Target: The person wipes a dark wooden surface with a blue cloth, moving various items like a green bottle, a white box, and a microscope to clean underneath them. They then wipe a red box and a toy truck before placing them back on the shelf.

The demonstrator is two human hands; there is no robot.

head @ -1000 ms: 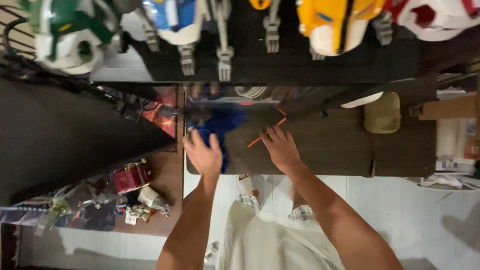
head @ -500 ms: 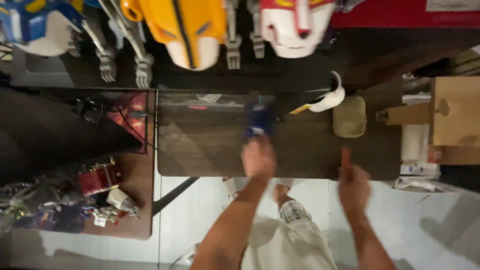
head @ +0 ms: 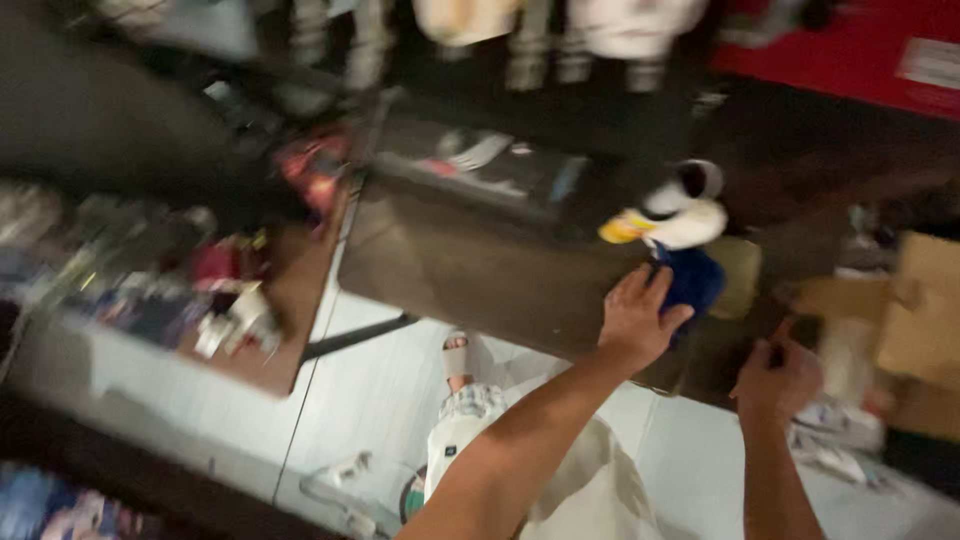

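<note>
The view is blurred by motion. My left hand (head: 635,322) reaches over the dark table (head: 470,270) and grips a blue toy piece (head: 693,280) at the table's right part. Just above the blue piece lies a white and yellow toy part (head: 672,215). My right hand (head: 775,380) hovers lower right, off the table's front edge, fingers closed around a thin orange stick (head: 787,330) that barely shows. My legs and a sandalled foot (head: 458,358) are below on the white floor.
A row of large toy robot figures (head: 600,30) hangs along the top. A second table (head: 290,330) at left bears several small toy parts. A cardboard box (head: 935,300) stands at right, a red box (head: 830,50) top right.
The view has swung left and tilted. My left hand has carried the blue piece to the right, up to the white and yellow part. My right hand has stayed low with the stick.
</note>
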